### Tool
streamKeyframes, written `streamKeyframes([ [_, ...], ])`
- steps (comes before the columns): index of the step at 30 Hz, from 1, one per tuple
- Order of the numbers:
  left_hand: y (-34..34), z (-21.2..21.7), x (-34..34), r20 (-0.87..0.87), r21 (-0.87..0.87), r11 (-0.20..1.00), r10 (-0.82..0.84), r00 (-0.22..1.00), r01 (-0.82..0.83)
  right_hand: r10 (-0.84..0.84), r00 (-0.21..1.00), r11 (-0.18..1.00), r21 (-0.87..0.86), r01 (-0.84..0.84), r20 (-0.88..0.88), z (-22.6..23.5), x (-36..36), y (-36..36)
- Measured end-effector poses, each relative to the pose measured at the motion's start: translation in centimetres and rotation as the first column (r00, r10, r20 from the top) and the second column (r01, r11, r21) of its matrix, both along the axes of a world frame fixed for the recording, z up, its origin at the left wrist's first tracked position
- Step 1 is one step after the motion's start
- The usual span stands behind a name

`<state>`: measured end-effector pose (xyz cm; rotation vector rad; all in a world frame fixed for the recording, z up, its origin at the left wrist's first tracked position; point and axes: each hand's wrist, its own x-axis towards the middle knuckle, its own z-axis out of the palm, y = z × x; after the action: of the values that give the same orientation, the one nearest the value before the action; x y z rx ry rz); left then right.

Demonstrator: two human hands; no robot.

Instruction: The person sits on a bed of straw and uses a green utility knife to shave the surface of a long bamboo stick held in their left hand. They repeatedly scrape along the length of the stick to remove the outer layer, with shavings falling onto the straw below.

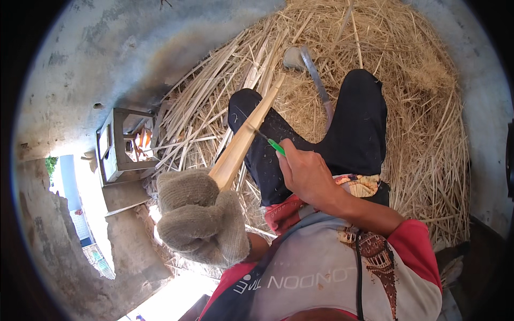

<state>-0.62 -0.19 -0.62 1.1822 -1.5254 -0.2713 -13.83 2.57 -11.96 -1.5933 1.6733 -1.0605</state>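
Strip of pale wood (239,145) juts from my gloved left grip (199,219), closed round its near end; its long axis slants away rightward, narrow tip past my left knee (242,100). My right grip (310,172) clasps a green-handled knife (276,146) beside it.

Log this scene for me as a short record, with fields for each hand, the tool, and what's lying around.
Left hand: thickly gloved, gripping the near end of a pale wood strip
Right hand: bare, holding a green-handled knife
Knife tip: over the strip; contact unclear
Strip: slanting away past the left knee
Between the knees: long blade, its far end by a grey stone
Beyond and right: heaped shavings
Beyond and left: long loose strips
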Motion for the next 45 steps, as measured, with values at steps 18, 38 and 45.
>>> streamKeyframes([
  [18, -0.8, 0.4, 0.6, -0.071, -0.148, 0.983, -0.118, 0.990, 0.107, -0.062, 0.996, 0.995, 0.072, 0.067, -0.065, -4.3, -0.8, -3.1],
  [38, -1.0, -1.0, 2.7, -0.119, -0.038, 0.985, 0.165, 0.979, -0.170, -0.029, 1.000, 0.980, 0.196, 0.027, 0.008, -5.4, -1.5, -3.7],
  [45, -0.6, -1.6, 3.0, -0.123, -0.059, 0.995, 0.073, 0.990, -0.080, 0.053, 0.998, 0.997, 0.057, -0.054, 0.030, -1.4, -0.8, -3.0],
])
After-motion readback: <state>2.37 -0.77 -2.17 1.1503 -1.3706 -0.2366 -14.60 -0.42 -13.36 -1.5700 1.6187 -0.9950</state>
